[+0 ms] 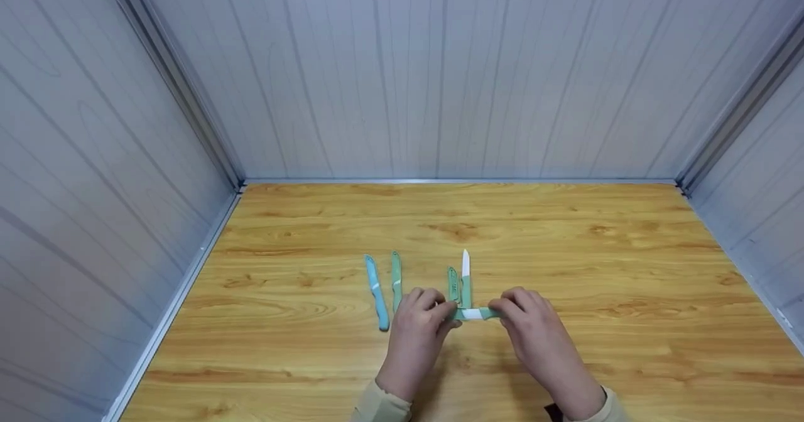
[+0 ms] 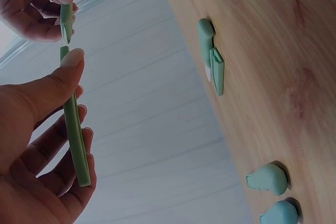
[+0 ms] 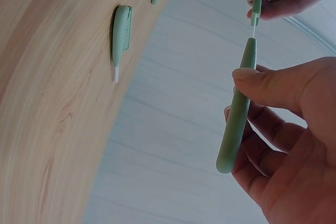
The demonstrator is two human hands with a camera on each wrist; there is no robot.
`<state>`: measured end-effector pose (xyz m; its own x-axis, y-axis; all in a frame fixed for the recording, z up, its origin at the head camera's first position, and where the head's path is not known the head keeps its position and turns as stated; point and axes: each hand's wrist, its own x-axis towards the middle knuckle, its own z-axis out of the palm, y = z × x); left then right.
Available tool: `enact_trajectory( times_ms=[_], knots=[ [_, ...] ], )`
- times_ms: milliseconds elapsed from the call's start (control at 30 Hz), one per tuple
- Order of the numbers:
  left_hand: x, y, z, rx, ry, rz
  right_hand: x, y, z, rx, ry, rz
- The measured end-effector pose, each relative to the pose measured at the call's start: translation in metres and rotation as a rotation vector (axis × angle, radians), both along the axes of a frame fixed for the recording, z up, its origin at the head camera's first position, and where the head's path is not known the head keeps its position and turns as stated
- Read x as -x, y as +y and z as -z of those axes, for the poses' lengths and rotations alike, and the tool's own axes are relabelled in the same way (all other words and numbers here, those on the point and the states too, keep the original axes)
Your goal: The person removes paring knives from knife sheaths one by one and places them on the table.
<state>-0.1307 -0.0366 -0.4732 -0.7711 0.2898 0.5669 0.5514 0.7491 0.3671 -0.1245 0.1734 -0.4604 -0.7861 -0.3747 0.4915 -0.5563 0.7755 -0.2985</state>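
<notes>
My right hand [image 1: 534, 324] grips the green handle [image 3: 239, 108] of a small paring knife, thumb along its side. A green blade sheath [image 2: 76, 135] lies between the thumb and fingers of my left hand [image 1: 418, 328]. Between the hands the knife's white blade [image 1: 472, 314] shows, its tip end at the sheath's mouth. Knife and sheath line up, held level above the table in the head view. Just beyond them lie another green knife [image 1: 466, 287] with a bare white blade and a loose green sheath [image 1: 453, 284] beside it.
Left of my left hand lie a sheathed blue knife [image 1: 377, 293] and a sheathed green knife [image 1: 396, 274], the latter partly hidden by the hand. The wooden table [image 1: 282, 359] is bounded by pale panel walls [image 1: 408, 76] at the back and sides.
</notes>
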Motion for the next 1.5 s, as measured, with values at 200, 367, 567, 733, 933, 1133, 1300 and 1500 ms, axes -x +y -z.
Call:
enact_trajectory(
  times_ms=[200, 367, 567, 733, 933, 1133, 1300, 1500],
  knots=[
    [-0.0005, -0.0010, 0.0006, -0.006, -0.039, -0.012, -0.0001, 0.0015, 0.0001, 0.012, -0.024, 0.009],
    [-0.0006, -0.0023, 0.0010, -0.007, -0.038, -0.017, 0.0006, 0.0031, 0.0004, 0.016, -0.005, 0.010],
    [-0.0010, -0.0027, 0.0002, -0.008, -0.055, -0.021, 0.0003, 0.0037, 0.0002, 0.007, -0.009, 0.012],
    [-0.0022, -0.0033, 0.0011, -0.017, -0.034, -0.033, -0.0004, 0.0046, 0.0010, 0.007, 0.004, 0.005],
    [-0.0027, -0.0041, 0.0017, -0.023, -0.035, -0.039, -0.0006, 0.0048, 0.0011, 0.002, 0.008, 0.004],
    [-0.0024, -0.0030, 0.0014, -0.035, -0.063, -0.034, 0.0004, 0.0059, 0.0008, -0.002, 0.004, 0.008],
    [-0.0022, -0.0025, 0.0010, -0.046, -0.074, -0.032, 0.0017, 0.0067, -0.0010, -0.005, -0.001, 0.006],
    [-0.0019, -0.0017, 0.0021, -0.044, -0.068, -0.039, 0.0026, 0.0071, -0.0024, -0.010, -0.009, 0.011]
  ],
)
